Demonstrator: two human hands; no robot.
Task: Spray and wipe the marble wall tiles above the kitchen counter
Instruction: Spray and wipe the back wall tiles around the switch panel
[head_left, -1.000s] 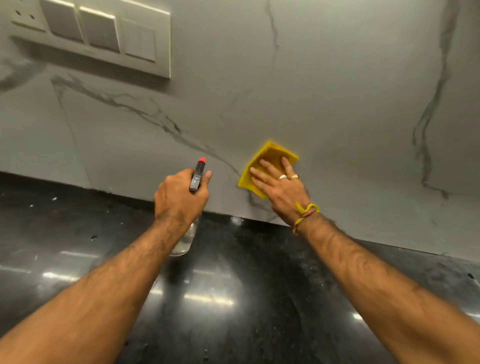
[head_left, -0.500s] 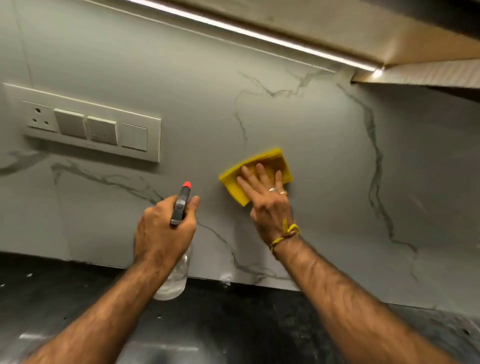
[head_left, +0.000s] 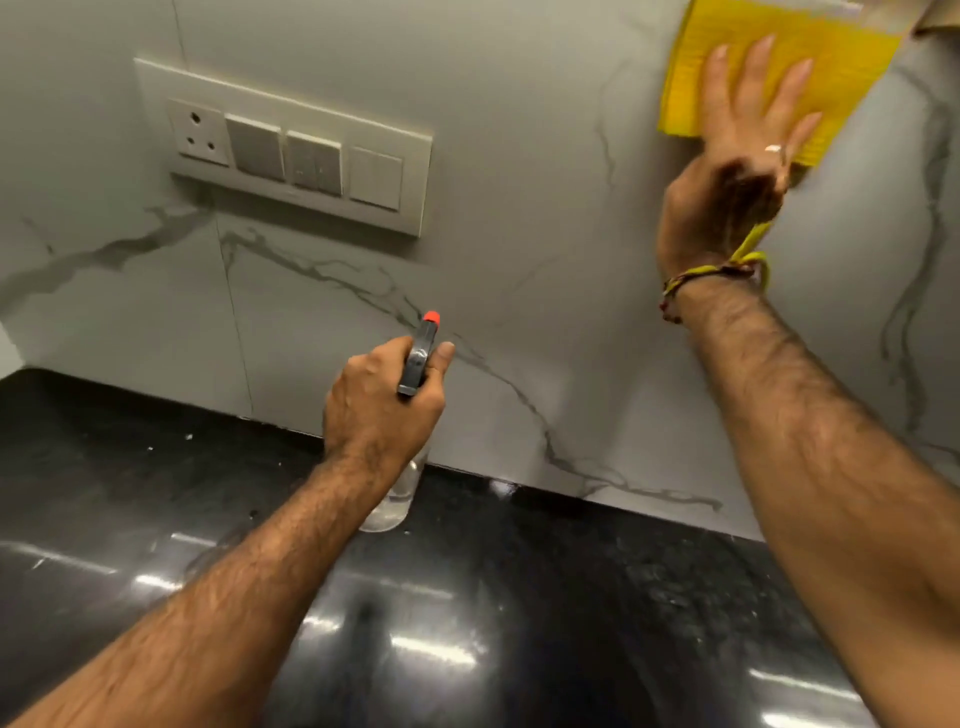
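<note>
Across the bottom of the frame runs the black counter (head_left: 493, 623). Above it, at centre, my left hand (head_left: 382, 410) grips the spray bottle (head_left: 422, 358), nozzle toward the wall (head_left: 519, 234), ready, I judge. Upper right, my right hand (head_left: 737, 156) presses flat, fingers spread, on the yellow cloth (head_left: 841, 62) for full contact, right of the switches (head_left: 291, 148).

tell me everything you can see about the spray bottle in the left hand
The clear plastic spray bottle with a dark grey trigger head and small orange-red nozzle tip is gripped by the left hand, fingers wrapped round its neck, thumb alongside the head. The nozzle points up toward the white grey-veined marble wall. Its rounded transparent body hangs below the hand, above the glossy black counter. Whether it touches the counter is unclear.
</note>
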